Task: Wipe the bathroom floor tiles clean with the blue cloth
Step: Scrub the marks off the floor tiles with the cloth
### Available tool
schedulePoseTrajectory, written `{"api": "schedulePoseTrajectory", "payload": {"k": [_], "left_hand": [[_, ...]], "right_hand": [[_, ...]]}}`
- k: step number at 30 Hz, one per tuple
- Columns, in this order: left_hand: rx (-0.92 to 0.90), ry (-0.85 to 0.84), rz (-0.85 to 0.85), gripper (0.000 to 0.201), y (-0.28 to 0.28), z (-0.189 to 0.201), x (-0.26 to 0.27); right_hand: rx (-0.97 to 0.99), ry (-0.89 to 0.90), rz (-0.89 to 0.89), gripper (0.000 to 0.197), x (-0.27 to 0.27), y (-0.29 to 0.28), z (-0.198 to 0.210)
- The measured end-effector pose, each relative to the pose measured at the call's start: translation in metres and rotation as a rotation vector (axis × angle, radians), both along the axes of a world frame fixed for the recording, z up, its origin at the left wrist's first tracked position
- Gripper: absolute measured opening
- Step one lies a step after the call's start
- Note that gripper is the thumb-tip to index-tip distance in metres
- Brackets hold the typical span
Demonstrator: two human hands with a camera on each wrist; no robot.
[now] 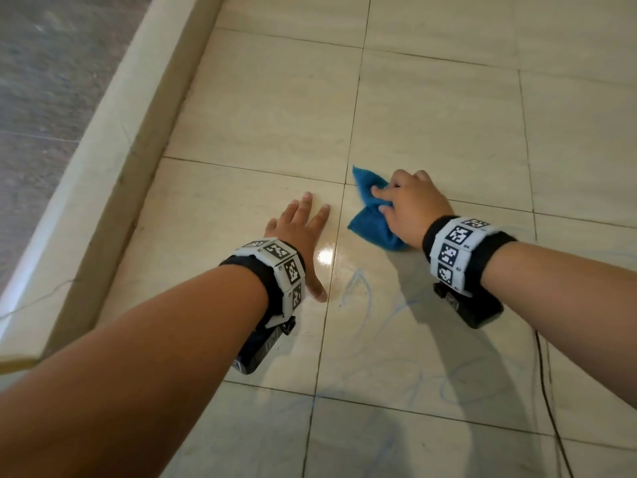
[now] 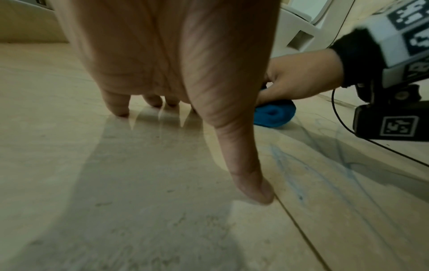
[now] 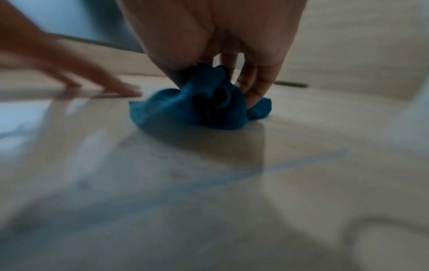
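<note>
I am reaching both arms forward and down over the floor tiles [image 1: 269,108]; my left hand [image 1: 300,232] is lying flat on the tile, fingers straight and slightly spread, with the thumb [image 2: 250,185] stretched out to the side and its tip touching the floor just beside a grout line; nothing is lying under that palm. My right hand [image 1: 410,208] is sitting a little further ahead and to the right, knuckles up, fingers [image 3: 250,82] curling down and bunching the blue cloth [image 1: 370,215] against the floor; the grip is gathering the middle of the fabric while the ends are flaring out to either side.

A raised cream ledge [image 1: 113,160] is running diagonally along my left, with darker grey flooring beyond it; a thin black cable [image 1: 548,391] is trailing across the tiles from the camera under my right wrist; a white fixture [image 2: 299,27] is showing beyond my right hand in the left wrist view, too cropped for me to identify. Faint blue scribble marks [image 1: 362,288] are lying on the tiles nearer to me than the cloth, between my two forearms.

The cloth is looking deep blue, crumpled into thick folds, resting on the tile just right of a grout line, close beside my left fingertips but apart from them.
</note>
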State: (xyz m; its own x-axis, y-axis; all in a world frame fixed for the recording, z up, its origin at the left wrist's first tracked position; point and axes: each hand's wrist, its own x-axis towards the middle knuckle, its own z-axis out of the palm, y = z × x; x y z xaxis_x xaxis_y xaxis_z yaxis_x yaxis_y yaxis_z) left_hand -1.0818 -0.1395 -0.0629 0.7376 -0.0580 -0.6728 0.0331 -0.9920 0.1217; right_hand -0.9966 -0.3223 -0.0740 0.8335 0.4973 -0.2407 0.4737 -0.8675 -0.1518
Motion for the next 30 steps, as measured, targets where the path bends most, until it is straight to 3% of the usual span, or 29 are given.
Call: {"api": "schedulePoseTrajectory", "payload": {"k": [2,6,7,11,15,17,21,22,27,28,30], "left_hand": [[-0.002,0.005,0.002,0.145,0.0,-0.001,-0.001],[0.016,-0.001,-0.014,0.144,0.001,-0.001,0.001],[0.012,0.003,-0.01,0.144,0.001,-0.001,0.0],[0.005,-0.002,-0.005,0.145,0.0,-0.001,0.0],[0.013,-0.011,-0.012,0.144,0.0,-0.003,0.0],[0.013,-0.007,-0.01,0.145,0.0,-0.003,0.001],[0.005,-0.005,-0.003,0.145,0.001,-0.004,0.001],[0.006,-0.008,-0.005,0.145,0.001,-0.004,0.001],[0.029,-0.022,-0.025,0.146,0.002,-0.004,0.002],[0.027,-0.021,-0.028,0.146,0.002,-0.004,0.001],[0.02,-0.027,-0.022,0.145,0.002,-0.002,-0.001]], "right_hand": [[0.062,0.097,-0.065,0.043,-0.012,0.006,0.0],[0.133,0.132,0.304,0.041,-0.056,0.009,-0.002],[0.137,0.135,0.284,0.041,-0.047,0.006,-0.004],[0.14,0.118,-0.086,0.043,-0.016,0.004,-0.008],[0.071,0.098,0.242,0.046,-0.061,0.008,0.004],[0.058,0.088,0.32,0.045,-0.051,0.004,0.002],[0.159,0.13,-0.041,0.03,-0.007,0.004,-0.01],[0.147,0.131,-0.058,0.031,-0.009,0.005,-0.012],[0.106,0.072,0.346,0.038,-0.07,0.005,-0.006],[0.087,0.088,0.367,0.04,-0.07,0.004,-0.006],[0.079,0.13,0.224,0.04,-0.056,0.005,-0.005]]}}
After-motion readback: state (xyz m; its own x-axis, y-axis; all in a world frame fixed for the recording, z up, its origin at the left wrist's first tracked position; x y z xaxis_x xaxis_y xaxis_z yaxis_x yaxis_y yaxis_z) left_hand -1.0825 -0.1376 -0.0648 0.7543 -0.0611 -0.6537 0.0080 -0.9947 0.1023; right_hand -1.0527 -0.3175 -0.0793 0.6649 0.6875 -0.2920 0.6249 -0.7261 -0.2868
